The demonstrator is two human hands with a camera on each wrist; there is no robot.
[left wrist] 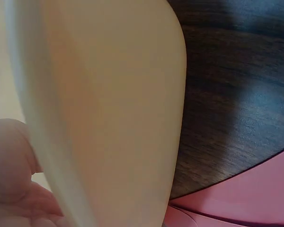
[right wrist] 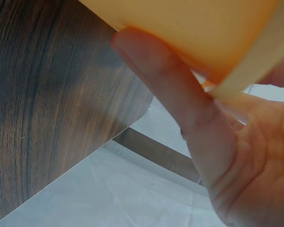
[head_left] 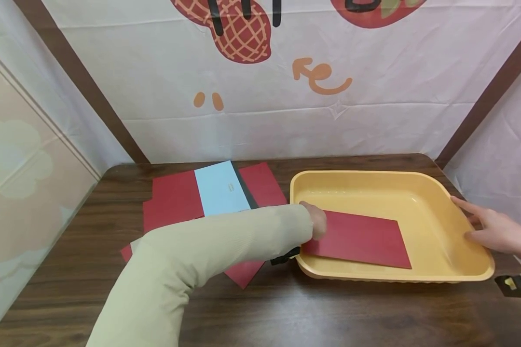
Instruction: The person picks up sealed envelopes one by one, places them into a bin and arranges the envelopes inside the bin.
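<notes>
A right hand (head_left: 497,229) grips the yellow tray (head_left: 434,212) at frame right; a left hand (head_left: 317,221), its hold hidden, is by the red card (head_left: 360,238), likely light, stiff, best pinched edgewise.

Long cream sleeve (head_left: 167,270), black wrist device (head_left: 511,286)

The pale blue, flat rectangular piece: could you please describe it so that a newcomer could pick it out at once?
On the dark brown wood-grain table, find the yellow, round-cornered plastic tray. To its left in the head view, flat red rectangular pieces lie spread out. Among them, toward the far edge, the pale blue piece stands apart by its colour and small marking.
</notes>
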